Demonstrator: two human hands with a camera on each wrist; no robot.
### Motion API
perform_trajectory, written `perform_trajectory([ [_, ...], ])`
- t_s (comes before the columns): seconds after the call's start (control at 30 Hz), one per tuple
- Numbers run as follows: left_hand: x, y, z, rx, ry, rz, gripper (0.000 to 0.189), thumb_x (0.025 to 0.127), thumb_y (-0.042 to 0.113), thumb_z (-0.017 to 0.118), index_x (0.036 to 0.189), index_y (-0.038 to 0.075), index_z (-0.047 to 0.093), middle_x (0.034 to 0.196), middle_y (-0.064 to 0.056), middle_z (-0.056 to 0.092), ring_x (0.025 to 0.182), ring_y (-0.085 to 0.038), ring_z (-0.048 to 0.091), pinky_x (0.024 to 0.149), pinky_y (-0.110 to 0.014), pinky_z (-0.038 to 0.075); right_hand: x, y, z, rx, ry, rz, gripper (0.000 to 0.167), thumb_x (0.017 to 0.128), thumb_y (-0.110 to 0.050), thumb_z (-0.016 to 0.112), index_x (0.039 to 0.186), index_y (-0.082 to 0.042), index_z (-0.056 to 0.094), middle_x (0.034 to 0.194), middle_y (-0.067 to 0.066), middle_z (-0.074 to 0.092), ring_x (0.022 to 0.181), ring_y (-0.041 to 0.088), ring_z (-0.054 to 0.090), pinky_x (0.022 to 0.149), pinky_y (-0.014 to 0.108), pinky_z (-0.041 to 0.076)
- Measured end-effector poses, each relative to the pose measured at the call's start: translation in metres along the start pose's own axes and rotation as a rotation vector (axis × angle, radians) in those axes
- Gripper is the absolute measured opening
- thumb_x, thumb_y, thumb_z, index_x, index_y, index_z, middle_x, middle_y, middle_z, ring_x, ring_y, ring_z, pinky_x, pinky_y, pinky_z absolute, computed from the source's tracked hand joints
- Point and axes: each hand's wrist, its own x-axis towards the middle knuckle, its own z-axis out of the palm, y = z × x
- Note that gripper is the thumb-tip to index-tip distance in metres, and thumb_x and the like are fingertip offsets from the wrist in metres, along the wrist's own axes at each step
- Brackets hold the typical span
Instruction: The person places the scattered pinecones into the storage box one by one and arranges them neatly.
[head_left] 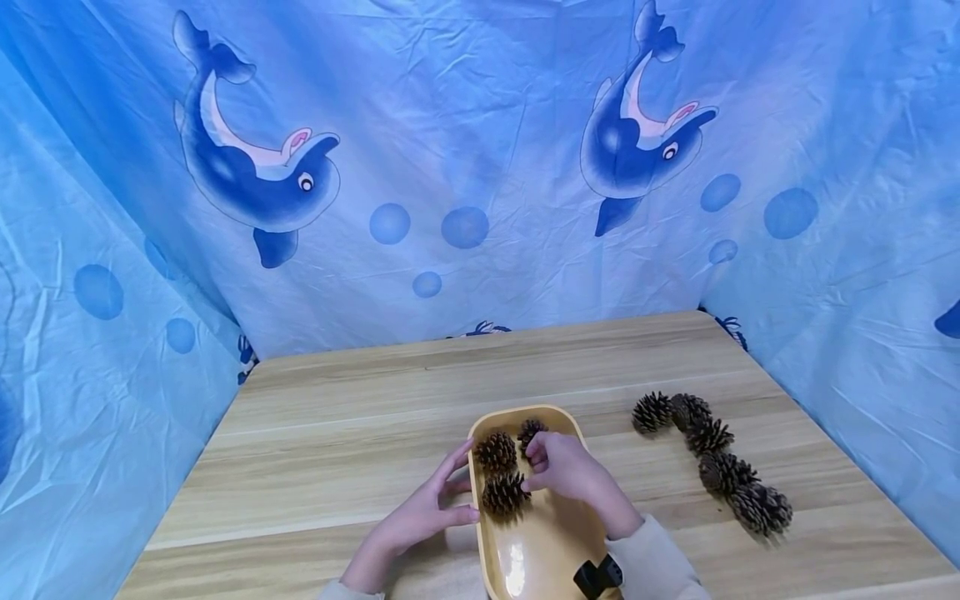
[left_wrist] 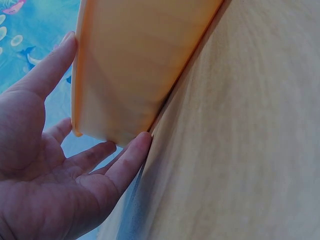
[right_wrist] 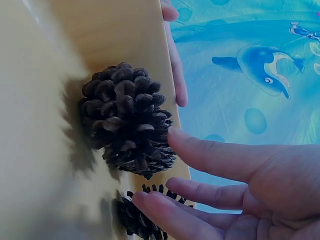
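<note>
A yellow rectangular tray lies on the table with three pine cones at its far end. My left hand spreads along its left side, thumb and fingertips at the rim; the left wrist view shows fingertips against the outer wall. My right hand is over the tray, fingers slightly bent. In the right wrist view its thumb tip meets the near pine cone, and its fingertips overlap another pine cone. The third pine cone sits at the upper left inside the tray.
Several pine cones stand in a curved row on the wooden table, right of the tray. A blue dolphin-print cloth hangs behind the table and at both sides. A black strap piece is at the right wrist.
</note>
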Motion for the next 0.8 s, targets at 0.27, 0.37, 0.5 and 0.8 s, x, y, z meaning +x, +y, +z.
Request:
perform_trajectory([
  [0.27,0.001,0.0005,0.001,0.001,0.0,0.001,0.094,0.087,0.011,0.069,0.157,0.024,0.007,0.159,-0.029,0.006,0.136,-0.052,0.034,0.099,-0.041,0.053,-0.0025,0.0007,-0.0001,-0.061,-0.041,-0.037,0.043,0.066,-0.004,0.084,0.101,0.004,0.062,0.088,0.007,0.066,0.079,0.017,0.061,0.073,0.027,0.055],
  [0.37,0.0015,-0.0001,0.0009,0.004,0.001,0.001,0.095,0.087,0.011,0.069,0.157,0.024,0.007,0.159,-0.029,0.006,0.136,-0.052,0.034,0.099,-0.042,0.053,-0.0028,0.0018,0.0002,-0.119,-0.063,-0.063,0.04,0.066,-0.007,0.085,0.099,0.002,0.063,0.084,0.004,0.067,0.076,0.015,0.06,0.069,0.026,0.053],
  [0.5,0.0016,-0.0011,0.0005,0.0,-0.003,0.003,0.095,0.087,0.011,0.069,0.157,0.024,0.007,0.159,-0.028,0.006,0.135,-0.052,0.035,0.099,-0.043,0.053,-0.0024,0.0039,0.002,-0.151,-0.078,-0.093,0.031,0.069,-0.008,0.084,0.092,-0.001,0.064,0.074,0.001,0.067,0.066,0.013,0.06,0.061,0.022,0.05],
  [0.8,0.0014,-0.0037,0.0002,-0.015,-0.003,0.013,0.095,0.087,0.011,0.07,0.157,0.023,0.007,0.159,-0.028,0.007,0.135,-0.051,0.036,0.1,-0.041,0.052,0.0002,0.0041,0.0092,0.065,-0.056,-0.023,0.013,0.08,0.008,0.069,0.076,0.001,0.059,0.066,0.006,0.064,0.057,0.016,0.067,0.053,0.027,0.059],
])
